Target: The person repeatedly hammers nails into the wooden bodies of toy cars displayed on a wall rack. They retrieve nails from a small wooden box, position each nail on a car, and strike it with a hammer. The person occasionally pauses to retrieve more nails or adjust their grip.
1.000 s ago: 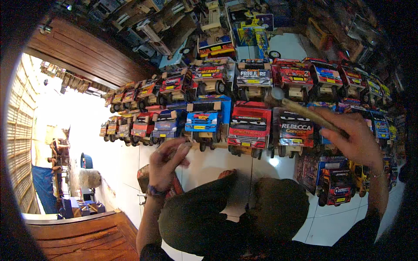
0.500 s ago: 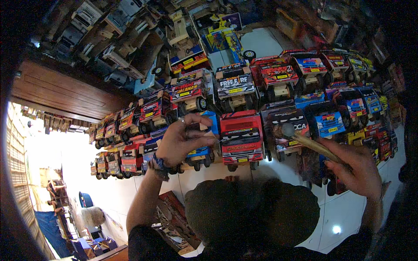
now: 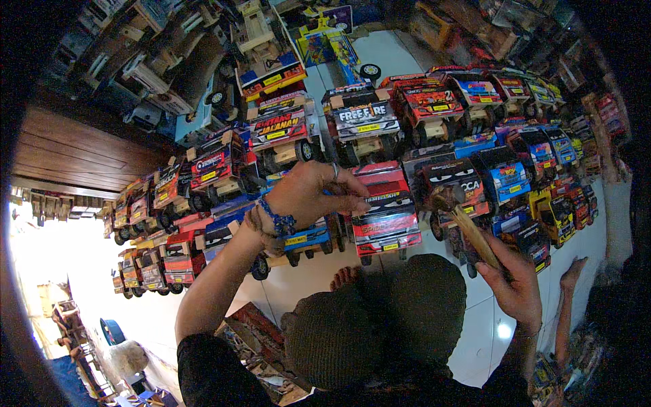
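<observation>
My right hand (image 3: 512, 278) grips a hammer by its wooden handle (image 3: 478, 237). The hammer's rounded head (image 3: 447, 198) hovers in front of a black toy truck (image 3: 468, 183). At the upper left corner of a red toy truck (image 3: 386, 220), my left hand (image 3: 315, 193) has its thumb and fingers bent together in a pinch. Whatever sits between those fingertips is too small to make out. A ring and dark blue and brown bands are on this hand and wrist. Below it stands a blue toy truck (image 3: 308, 237), partly covered by the hand.
Rows of painted wooden toy trucks, such as a white-fronted one (image 3: 366, 121), stretch across the tiled floor (image 3: 485, 325). Unpainted wooden bodies (image 3: 146, 71) are stacked at upper left. My knees (image 3: 332, 332) are close below. At right shows another person's bare limb (image 3: 566, 298).
My left hand has shifted right, from beside the red truck to its upper left corner. The view has moved, and my right hand with the hammer shows farther left.
</observation>
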Demonstrator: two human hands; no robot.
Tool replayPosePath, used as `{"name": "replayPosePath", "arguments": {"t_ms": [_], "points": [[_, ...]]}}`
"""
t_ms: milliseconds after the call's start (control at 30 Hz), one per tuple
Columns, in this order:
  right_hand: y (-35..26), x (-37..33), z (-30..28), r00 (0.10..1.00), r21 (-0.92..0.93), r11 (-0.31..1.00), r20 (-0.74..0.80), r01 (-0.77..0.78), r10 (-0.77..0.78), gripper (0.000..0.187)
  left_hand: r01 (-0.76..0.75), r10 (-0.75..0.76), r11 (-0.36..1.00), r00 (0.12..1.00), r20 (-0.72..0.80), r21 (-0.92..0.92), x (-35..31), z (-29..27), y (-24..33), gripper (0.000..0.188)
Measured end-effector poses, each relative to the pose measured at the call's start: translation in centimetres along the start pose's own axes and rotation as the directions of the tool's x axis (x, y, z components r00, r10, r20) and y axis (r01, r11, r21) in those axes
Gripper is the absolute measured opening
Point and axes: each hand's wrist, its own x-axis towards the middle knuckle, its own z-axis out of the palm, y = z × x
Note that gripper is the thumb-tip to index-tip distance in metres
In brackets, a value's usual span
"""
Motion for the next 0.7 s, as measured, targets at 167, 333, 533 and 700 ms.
{"name": "replayPosePath", "arguments": {"t_ms": [167, 333, 533, 700], "points": [[0.4, 0.3, 2.3, 0.998, 0.005, 0.999, -0.046, -0.039, 0.039, 0.046, -0.094, 0.098, 0.988, 0.995, -0.032, 0.119, -0.1, -0.2, -0.6, 0.023], [1.1, 1.5, 4.0, 0.997, -0.088, 0.994, 0.027, 0.068, -0.066, 0.049, -0.136, 0.138, 0.99, 0.989, -0.061, 0.039, 0.2, -0.2, -1.4, 0.023], [1.3, 2.6, 4.9, 0.982, -0.173, 0.966, 0.048, 0.191, -0.185, 0.051, -0.147, 0.153, 0.986, 0.985, -0.083, 0.072, 0.1, -0.1, -1.5, 0.023], [1.5, 3.3, 4.5, 0.955, -0.368, 0.882, 0.156, 0.293, -0.253, 0.056, -0.078, 0.082, 0.995, 0.995, -0.064, 0.065, 0.0, -0.1, -1.6, 0.019]]}}
